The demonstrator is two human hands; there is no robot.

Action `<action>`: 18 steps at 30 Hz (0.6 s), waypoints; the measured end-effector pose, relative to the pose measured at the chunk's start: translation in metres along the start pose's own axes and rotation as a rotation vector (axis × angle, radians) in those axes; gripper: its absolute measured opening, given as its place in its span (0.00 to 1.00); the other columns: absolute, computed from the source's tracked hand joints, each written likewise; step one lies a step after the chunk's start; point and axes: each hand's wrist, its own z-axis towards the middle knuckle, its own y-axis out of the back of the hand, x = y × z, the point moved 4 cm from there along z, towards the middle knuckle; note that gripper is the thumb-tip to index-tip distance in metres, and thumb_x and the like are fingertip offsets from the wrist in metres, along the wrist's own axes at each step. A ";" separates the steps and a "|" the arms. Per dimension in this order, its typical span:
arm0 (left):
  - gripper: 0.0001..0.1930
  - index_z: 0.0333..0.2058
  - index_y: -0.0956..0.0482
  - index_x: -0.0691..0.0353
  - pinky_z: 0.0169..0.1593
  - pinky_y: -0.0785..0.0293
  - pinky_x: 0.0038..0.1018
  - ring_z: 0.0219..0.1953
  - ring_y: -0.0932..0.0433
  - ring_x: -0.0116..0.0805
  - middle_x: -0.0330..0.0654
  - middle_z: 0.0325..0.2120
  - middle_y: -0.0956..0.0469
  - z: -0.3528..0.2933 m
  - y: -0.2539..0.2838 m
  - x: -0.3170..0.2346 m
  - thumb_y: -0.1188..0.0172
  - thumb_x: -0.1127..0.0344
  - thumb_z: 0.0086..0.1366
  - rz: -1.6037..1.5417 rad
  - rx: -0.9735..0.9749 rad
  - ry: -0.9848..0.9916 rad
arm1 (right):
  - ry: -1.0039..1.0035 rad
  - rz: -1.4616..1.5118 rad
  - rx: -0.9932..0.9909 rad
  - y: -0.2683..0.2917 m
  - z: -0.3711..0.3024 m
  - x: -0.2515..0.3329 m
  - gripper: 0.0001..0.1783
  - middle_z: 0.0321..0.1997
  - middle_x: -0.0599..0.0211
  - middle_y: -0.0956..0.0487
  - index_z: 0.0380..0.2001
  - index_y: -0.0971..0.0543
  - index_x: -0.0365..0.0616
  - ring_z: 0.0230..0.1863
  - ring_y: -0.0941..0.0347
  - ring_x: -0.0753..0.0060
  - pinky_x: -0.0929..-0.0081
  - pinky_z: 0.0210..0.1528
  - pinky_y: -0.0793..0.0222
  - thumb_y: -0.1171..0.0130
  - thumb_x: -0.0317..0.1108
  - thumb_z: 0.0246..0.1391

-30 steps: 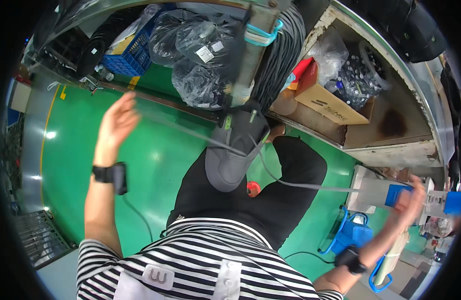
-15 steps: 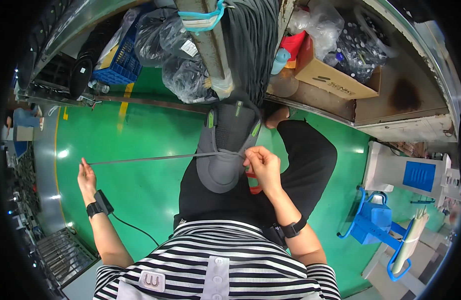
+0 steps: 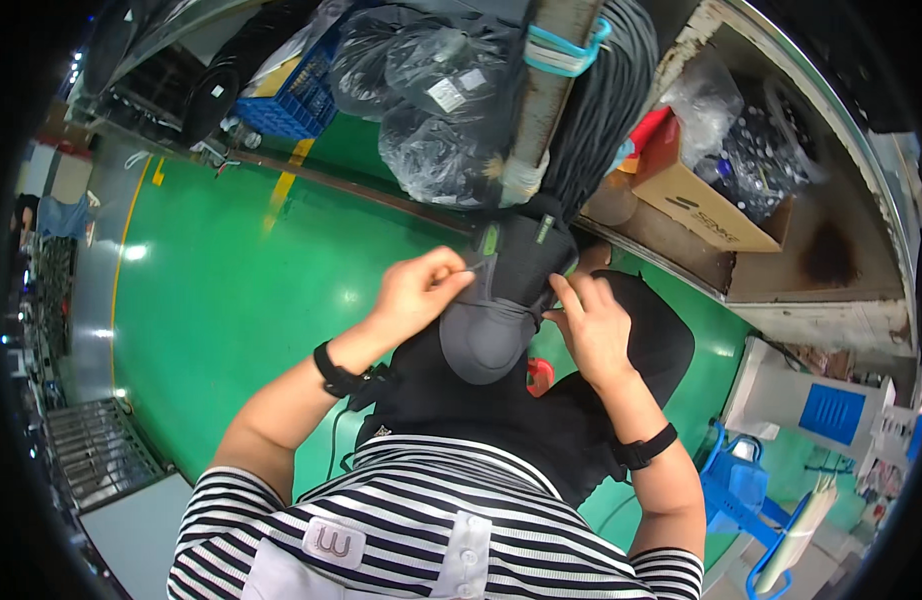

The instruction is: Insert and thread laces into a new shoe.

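A grey and black knee pad [image 3: 489, 325] with a green tab [image 3: 490, 240] sits on my raised knee in black trousers. My left hand [image 3: 421, 290] is at the pad's upper left, with its fingertips pinched on a thin wire end [image 3: 475, 266] beside the green tab. My right hand [image 3: 591, 325] lies against the pad's right edge, fingers nearly straight and gripping the side of the pad. Both wrists wear black bands. How the wire runs under the hands is hidden.
A thick bundle of black cables [image 3: 596, 110] hangs just beyond the knee, next to black plastic bags [image 3: 421, 100]. A blue crate [image 3: 301, 90] is at the back left and a cardboard box [image 3: 701, 205] on a shelf to the right. Green floor [image 3: 231, 300] lies left; a blue stool [image 3: 741, 490] stands right.
My left hand, stretched far out to the left along a taut thin wire half a second ago, has come in to the knee pad. The right hand stayed at the pad.
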 end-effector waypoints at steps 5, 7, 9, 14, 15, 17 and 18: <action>0.04 0.30 0.19 0.59 0.19 0.42 0.27 0.11 0.36 0.28 0.38 0.11 0.32 -0.009 -0.005 -0.016 0.36 0.66 0.60 0.201 -0.125 -0.171 | 0.294 -0.048 0.158 -0.006 0.023 -0.006 0.15 0.37 0.75 0.28 0.27 0.24 0.50 0.44 0.33 0.68 0.66 0.47 0.41 0.34 0.41 0.33; 0.05 0.28 0.19 0.58 0.21 0.38 0.29 0.15 0.27 0.38 0.41 0.15 0.24 -0.014 -0.006 -0.016 0.37 0.65 0.60 0.250 -0.129 -0.169 | 0.326 -0.017 0.240 -0.013 0.028 -0.011 0.14 0.35 0.75 0.29 0.25 0.24 0.50 0.41 0.34 0.69 0.67 0.45 0.41 0.34 0.41 0.34; 0.06 0.27 0.19 0.58 0.25 0.36 0.29 0.15 0.27 0.39 0.41 0.14 0.24 -0.011 -0.009 -0.019 0.37 0.64 0.60 0.351 -0.108 -0.211 | 0.364 0.029 0.313 -0.016 0.033 -0.012 0.11 0.31 0.76 0.28 0.21 0.22 0.49 0.37 0.36 0.70 0.68 0.41 0.43 0.35 0.43 0.36; 0.09 0.24 0.21 0.57 0.34 0.33 0.31 0.17 0.27 0.42 0.40 0.14 0.25 -0.002 -0.021 -0.025 0.38 0.61 0.61 0.535 -0.076 -0.266 | 0.224 0.007 0.450 -0.027 0.039 -0.008 0.12 0.32 0.75 0.27 0.20 0.19 0.46 0.40 0.34 0.68 0.67 0.41 0.43 0.36 0.43 0.43; 0.09 0.23 0.22 0.56 0.33 0.34 0.32 0.17 0.27 0.42 0.40 0.14 0.26 0.000 -0.022 -0.018 0.38 0.61 0.60 0.441 -0.094 -0.186 | 0.162 -0.020 0.461 -0.030 0.040 -0.008 0.12 0.32 0.74 0.26 0.20 0.18 0.45 0.41 0.34 0.67 0.66 0.41 0.43 0.36 0.43 0.45; 0.10 0.22 0.22 0.55 0.32 0.35 0.32 0.17 0.28 0.41 0.40 0.13 0.26 0.003 -0.022 -0.012 0.38 0.60 0.60 0.350 -0.104 -0.108 | 0.115 -0.007 0.506 -0.030 0.041 -0.008 0.11 0.32 0.74 0.26 0.21 0.18 0.45 0.42 0.33 0.67 0.65 0.41 0.42 0.36 0.41 0.45; 0.10 0.22 0.22 0.55 0.31 0.35 0.33 0.17 0.28 0.41 0.41 0.13 0.27 0.003 -0.023 -0.015 0.37 0.60 0.60 0.407 -0.096 -0.143 | 0.069 0.004 0.549 -0.031 0.037 -0.009 0.10 0.33 0.73 0.25 0.21 0.17 0.44 0.43 0.33 0.66 0.64 0.41 0.42 0.36 0.39 0.45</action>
